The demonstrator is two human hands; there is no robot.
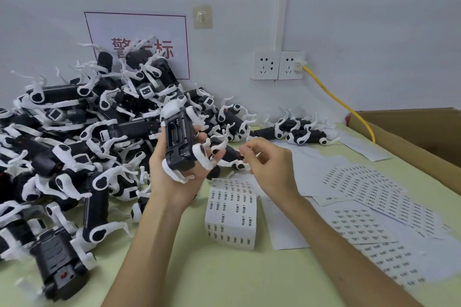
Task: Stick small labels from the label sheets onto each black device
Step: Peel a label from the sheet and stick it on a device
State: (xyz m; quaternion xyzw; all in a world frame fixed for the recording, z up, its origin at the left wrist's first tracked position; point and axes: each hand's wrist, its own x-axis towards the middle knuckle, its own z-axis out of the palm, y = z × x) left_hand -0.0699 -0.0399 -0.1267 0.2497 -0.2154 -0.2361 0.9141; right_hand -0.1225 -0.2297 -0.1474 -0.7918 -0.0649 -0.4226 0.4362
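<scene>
One black device [178, 142] held up at frame centre.
Left hand [172, 182] grips it, long axis near upright; right hand [270, 164] curls its fingers, contents unclear.

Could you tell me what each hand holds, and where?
Left hand grips the black device around its lower body; what the right hand pinches cannot be told.
</scene>
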